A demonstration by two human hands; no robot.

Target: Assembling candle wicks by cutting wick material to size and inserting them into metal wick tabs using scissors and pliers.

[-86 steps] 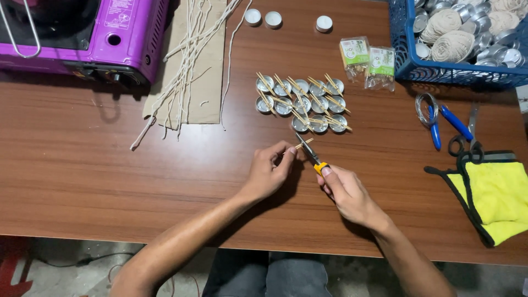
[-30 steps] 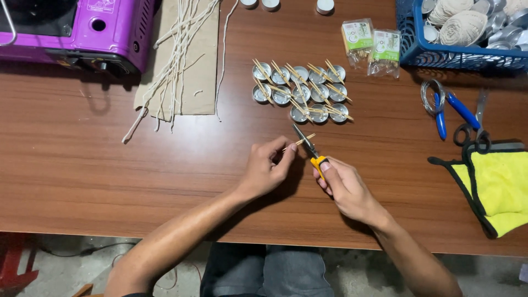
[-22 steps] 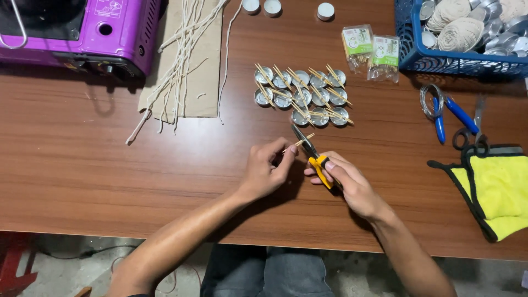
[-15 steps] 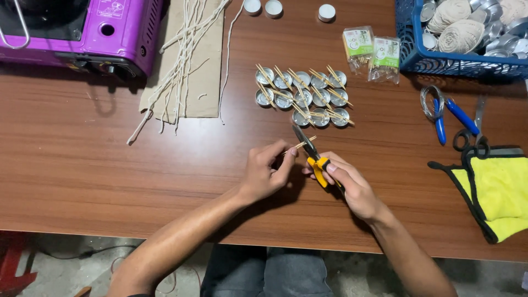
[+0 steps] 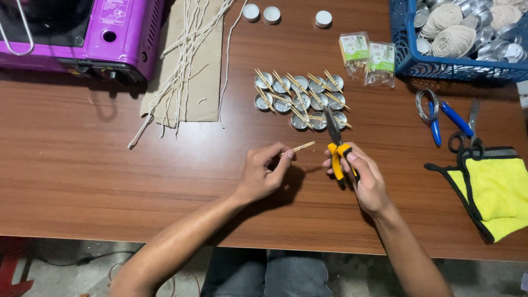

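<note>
Left hand pinching a thin wooden stick just above the table, tip angled toward the cutters. Right hand wrapped around the yellow handles, blades pointing away at the cluster of small metal cups. Risky: fingertips close to the cut line, so a nip possible. Off-cut likely to fly, or stick to splinter under an uneven squeeze.

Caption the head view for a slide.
Left hand pinches a thin wooden stick; right hand grips yellow-handled pliers.
</note>
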